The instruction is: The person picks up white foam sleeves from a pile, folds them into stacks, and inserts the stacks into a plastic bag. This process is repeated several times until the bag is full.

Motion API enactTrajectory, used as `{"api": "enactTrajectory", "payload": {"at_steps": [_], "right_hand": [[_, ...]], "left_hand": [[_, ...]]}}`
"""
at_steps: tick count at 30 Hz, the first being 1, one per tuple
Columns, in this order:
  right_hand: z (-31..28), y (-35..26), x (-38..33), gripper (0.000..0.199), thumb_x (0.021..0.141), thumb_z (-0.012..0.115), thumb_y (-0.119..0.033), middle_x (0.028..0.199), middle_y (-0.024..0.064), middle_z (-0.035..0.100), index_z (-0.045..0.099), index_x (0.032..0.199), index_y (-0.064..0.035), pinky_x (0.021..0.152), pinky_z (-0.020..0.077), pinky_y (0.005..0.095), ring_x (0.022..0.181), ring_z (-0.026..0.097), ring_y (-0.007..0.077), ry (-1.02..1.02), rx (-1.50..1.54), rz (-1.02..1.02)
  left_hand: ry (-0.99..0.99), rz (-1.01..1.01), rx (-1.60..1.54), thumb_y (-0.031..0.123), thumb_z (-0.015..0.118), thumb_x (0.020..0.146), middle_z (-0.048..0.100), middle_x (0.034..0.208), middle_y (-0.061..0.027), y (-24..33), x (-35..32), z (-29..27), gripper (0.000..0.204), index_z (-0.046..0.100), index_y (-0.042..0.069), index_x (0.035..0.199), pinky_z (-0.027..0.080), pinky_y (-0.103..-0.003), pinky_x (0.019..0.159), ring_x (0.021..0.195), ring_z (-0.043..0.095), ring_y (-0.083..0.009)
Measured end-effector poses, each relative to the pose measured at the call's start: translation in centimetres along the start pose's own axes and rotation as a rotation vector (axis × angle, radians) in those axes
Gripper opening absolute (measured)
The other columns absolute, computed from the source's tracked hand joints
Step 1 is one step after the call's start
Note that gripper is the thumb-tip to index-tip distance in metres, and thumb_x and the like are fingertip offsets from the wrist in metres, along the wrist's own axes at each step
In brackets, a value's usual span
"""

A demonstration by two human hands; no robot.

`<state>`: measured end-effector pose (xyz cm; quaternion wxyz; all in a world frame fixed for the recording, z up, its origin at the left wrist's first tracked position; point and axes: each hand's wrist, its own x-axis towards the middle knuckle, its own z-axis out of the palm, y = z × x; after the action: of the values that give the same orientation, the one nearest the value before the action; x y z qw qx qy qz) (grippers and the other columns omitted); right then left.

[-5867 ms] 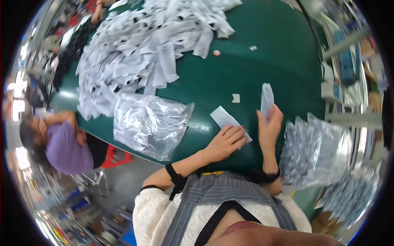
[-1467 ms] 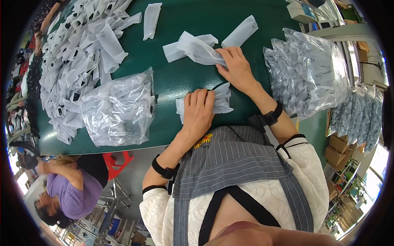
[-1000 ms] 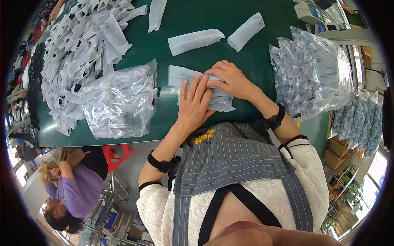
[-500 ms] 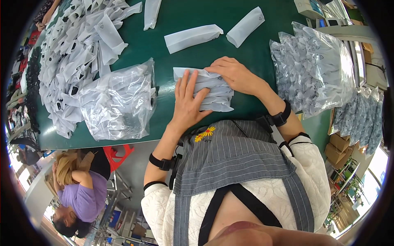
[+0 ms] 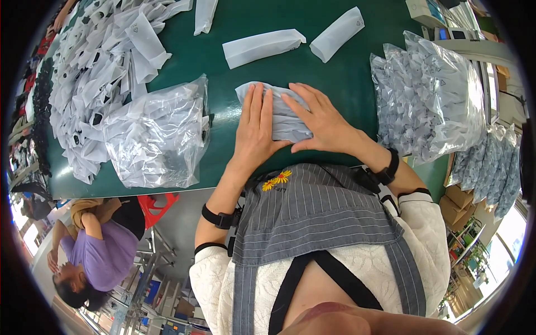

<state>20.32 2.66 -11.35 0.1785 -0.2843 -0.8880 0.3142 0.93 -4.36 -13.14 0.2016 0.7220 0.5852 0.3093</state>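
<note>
A small stack of frosted white plastic pouches [image 5: 287, 120] lies on the green table in front of me, pressed between both hands. My left hand [image 5: 255, 120] grips its left side, the fingers together along the top and the thumb along the near edge. My right hand [image 5: 326, 120] holds the right side, its fingers over the top and its thumb at the near right corner. What the pouches contain cannot be made out. Beyond the stack lie two single pouches, a long one [image 5: 263, 48] and a slanted one [image 5: 338, 34].
A large heap of pouches [image 5: 84, 84] with dark bits showing covers the table's left. A filled transparent bag [image 5: 159, 134] lies beside it. Another full bag [image 5: 430, 95] stands at the right edge. A person in purple [image 5: 109, 251] sits at the lower left, near a red stool [image 5: 156, 209].
My right hand has moved from the stack's far right corner to grip its right side, thumb now near me. The left fingers have drawn together. The stack looks narrower.
</note>
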Motion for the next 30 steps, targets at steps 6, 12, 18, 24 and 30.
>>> {"api": "enactTrajectory", "payload": {"at_steps": [6,12,18,24,30], "right_hand": [[-0.2,-1.8,0.7,0.095,0.057,0.086,-0.020,0.131,0.0192,0.041,0.043,0.141,-0.0094,0.098,0.0381,0.0459,0.121,0.043,0.0383,-0.059,-0.219,-0.022],[1.1,-2.6,1.0,0.090,0.057,0.084,-0.012,0.124,0.0179,0.043,0.047,0.138,-0.0122,0.092,0.0403,0.0442,0.112,0.046,0.0370,-0.025,-0.139,-0.030],[1.4,-8.0,3.4,0.085,0.061,0.082,-0.013,0.124,0.0186,0.044,0.047,0.139,-0.0132,0.091,0.0415,0.0434,0.108,0.048,0.0365,-0.037,0.001,0.039],[4.2,-13.6,8.5,0.082,0.065,0.080,-0.016,0.124,0.0196,0.046,0.046,0.140,-0.0121,0.091,0.0424,0.0435,0.108,0.049,0.0370,-0.222,0.053,-0.103],[7.0,-16.0,10.9,0.077,0.071,0.078,-0.022,0.122,0.0190,0.048,0.045,0.140,-0.0105,0.089,0.0440,0.0431,0.110,0.051,0.0350,-0.166,-0.035,-0.134]], "left_hand": [[-0.147,0.039,0.126,0.025,0.087,0.057,0.041,0.140,-0.0223,0.3,0.6,-3.6,0.092,0.044,0.000,0.135,0.035,-0.048,0.107,0.132,0.037,-0.0420],[0.045,0.066,0.164,0.019,0.082,0.068,0.046,0.137,-0.0190,2.7,-2.6,-10.4,0.072,0.050,0.002,0.130,0.038,-0.045,0.103,0.128,0.043,-0.0383],[0.223,-0.338,0.708,0.009,0.071,0.079,0.058,0.118,-0.0153,0.6,-8.0,-15.3,0.043,0.059,0.002,0.120,0.045,-0.042,0.086,0.106,0.056,-0.0323],[0.347,-0.349,0.536,0.002,0.067,0.082,0.063,0.087,-0.0097,-1.9,-12.4,-17.4,0.029,0.064,0.000,0.110,0.046,-0.035,0.060,0.072,0.060,-0.0244],[0.556,-0.184,0.343,-0.008,0.065,0.080,0.059,0.069,-0.0070,-1.3,-13.4,-19.2,0.023,0.066,-0.002,0.102,0.040,-0.030,0.048,0.055,0.055,-0.0209]]}}
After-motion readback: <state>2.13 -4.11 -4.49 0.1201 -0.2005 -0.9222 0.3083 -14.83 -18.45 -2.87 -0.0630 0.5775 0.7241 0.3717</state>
